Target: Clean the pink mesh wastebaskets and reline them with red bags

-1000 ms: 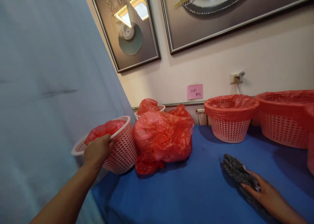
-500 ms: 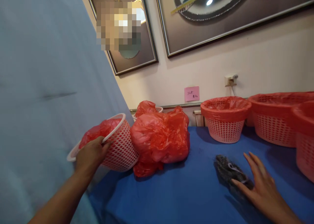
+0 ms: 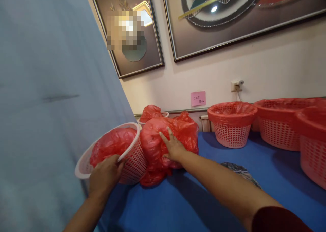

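Observation:
My left hand grips the near rim of a white perforated plastic basket, which is tilted with its mouth toward me. Inside that basket lies a red plastic bag. Just right of it sits a bulging red plastic bag on the blue-covered table. My right hand is spread with fingers apart against the front of this bulging bag. Beyond my right forearm lies a dark patterned bundle, partly hidden by the arm.
Along the right stand a basket lined with red plastic and two larger lined ones. Behind the bulging bag, another white basket shows its rim. A blue curtain hangs at left. A pink note is on the wall.
My right hand has moved left from beside the dark bundle onto the bulging red bag. The white basket in my left hand has tipped further toward me, showing more of its inside.

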Demonstrator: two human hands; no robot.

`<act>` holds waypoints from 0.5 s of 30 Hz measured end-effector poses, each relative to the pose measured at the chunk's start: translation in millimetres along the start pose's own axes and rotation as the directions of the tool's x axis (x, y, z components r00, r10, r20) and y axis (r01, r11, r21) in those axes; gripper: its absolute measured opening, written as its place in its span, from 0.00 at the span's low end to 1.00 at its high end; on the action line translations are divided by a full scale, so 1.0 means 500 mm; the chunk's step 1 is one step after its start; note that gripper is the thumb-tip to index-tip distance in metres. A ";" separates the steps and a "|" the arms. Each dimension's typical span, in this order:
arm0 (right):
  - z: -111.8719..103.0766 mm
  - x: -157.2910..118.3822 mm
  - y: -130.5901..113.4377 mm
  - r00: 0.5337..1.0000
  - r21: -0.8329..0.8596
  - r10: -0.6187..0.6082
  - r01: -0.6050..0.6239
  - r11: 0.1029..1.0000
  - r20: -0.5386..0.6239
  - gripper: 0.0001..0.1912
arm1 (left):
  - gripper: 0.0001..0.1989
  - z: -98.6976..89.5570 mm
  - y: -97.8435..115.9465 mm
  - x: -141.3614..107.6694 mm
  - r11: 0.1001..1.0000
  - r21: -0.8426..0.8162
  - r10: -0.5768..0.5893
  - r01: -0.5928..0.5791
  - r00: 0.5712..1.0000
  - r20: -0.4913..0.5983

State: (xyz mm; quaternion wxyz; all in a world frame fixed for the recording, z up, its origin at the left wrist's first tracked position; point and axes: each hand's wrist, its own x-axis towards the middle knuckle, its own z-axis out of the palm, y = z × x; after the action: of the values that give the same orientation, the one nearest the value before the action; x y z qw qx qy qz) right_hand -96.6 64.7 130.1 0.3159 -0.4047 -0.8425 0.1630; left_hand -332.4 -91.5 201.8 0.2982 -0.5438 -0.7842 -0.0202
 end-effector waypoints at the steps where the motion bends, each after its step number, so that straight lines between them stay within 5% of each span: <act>1: 0.010 0.017 0.003 0.998 0.057 0.058 -0.059 0.997 0.015 0.54 | 0.16 0.003 0.000 -0.004 1.000 0.003 0.015 -0.015 1.000 -0.001; 5: 0.013 0.082 0.025 0.979 0.195 0.198 -0.184 0.963 -0.054 0.19 | 0.15 0.012 -0.004 -0.012 0.999 0.008 0.032 -0.032 0.999 -0.018; 9: -0.080 0.173 0.042 0.908 0.357 0.301 -0.189 0.915 -0.291 0.18 | 0.15 0.018 -0.017 -0.016 0.999 -0.019 0.049 -0.049 0.999 -0.018; 15: -0.266 0.243 0.077 0.692 0.400 0.315 -0.041 0.916 -0.650 0.11 | 0.16 0.032 -0.031 -0.027 0.993 -0.084 0.079 -0.086 0.993 -0.083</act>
State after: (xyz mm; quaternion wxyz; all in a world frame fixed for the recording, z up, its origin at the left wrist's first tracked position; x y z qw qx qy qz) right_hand -43.3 186.3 257.7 0.6617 -0.4532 -0.5707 0.1762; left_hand -350.0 -103.2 186.6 0.3058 -0.5869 -0.7470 -0.0637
